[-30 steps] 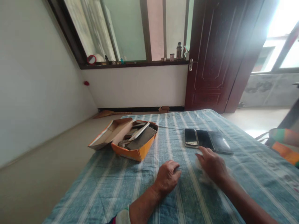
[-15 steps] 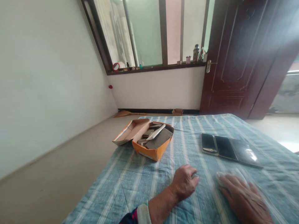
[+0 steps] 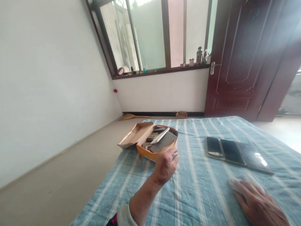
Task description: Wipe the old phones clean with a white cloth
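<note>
On my head feed, the left hand (image 3: pixel 164 166) curls just beside the near corner of the orange box (image 3: pixel 145 153), pinching a small pale thing (image 3: pixel 175 154). The right hand (image 3: pixel 261 201) lies over a white wad (image 3: pixel 233 181); I can't tell whether it grips. Beyond, three flat devices (image 3: pixel 232 152) lie side by side on the striped cloth (image 3: pixel 199 196).

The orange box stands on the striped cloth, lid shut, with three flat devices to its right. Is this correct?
Only the lid is wrong: the head view shows it open, folded to the left. The orange box does stand on the striped cloth, three flat devices to its right.
</note>
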Demonstrator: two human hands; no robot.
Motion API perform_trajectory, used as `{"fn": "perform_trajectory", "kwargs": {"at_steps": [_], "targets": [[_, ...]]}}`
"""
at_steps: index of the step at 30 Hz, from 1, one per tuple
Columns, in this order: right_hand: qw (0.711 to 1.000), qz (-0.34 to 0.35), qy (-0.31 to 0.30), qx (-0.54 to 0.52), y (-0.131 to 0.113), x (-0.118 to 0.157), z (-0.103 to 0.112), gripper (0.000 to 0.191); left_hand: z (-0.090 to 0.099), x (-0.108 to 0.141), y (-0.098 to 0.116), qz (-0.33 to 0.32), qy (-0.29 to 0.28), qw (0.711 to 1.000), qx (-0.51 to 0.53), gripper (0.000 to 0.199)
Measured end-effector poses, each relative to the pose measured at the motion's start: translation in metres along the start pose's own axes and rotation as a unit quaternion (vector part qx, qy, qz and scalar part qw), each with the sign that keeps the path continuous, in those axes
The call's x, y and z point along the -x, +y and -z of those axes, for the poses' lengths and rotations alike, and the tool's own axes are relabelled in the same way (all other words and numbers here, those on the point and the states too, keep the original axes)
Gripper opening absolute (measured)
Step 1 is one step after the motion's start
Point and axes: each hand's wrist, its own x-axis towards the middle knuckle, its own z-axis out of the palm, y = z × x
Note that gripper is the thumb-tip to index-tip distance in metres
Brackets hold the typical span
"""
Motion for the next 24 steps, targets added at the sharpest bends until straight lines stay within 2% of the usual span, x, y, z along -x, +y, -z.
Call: {"fn": "perform_trajectory", "kwargs": {"at_steps": [3, 7, 11, 17, 24], "targets": [[1.000, -0.004, 0.002, -0.006, 0.001, -0.001, 0.000, 0.036, 0.027, -0.017, -0.023, 0.058, 0.004, 0.987, -0.152, 0.017], [1.000, -0.009, -0.008, -0.013, 0.000, -0.001, 0.001, 0.036, 0.046, -0.040, -0.046, 0.090, -0.005, 0.970, -0.224, 0.018], [1.000, -0.010, -0.006, -0.009, 0.000, 0.000, 0.000, 0.036, 0.045, -0.056, -0.056, 0.106, -0.051, 0.954, -0.274, 0.015], [1.000, -0.006, -0.018, -0.012, 0.001, -0.001, 0.000, 0.034, 0.035, -0.067, -0.065, 0.105, -0.113, 0.936, -0.317, 0.017], [1.000, 0.006, -0.013, -0.009, 0.000, -0.001, 0.003, 0.032, 0.033, -0.069, -0.069, 0.091, -0.134, 0.923, -0.348, 0.022]]}}
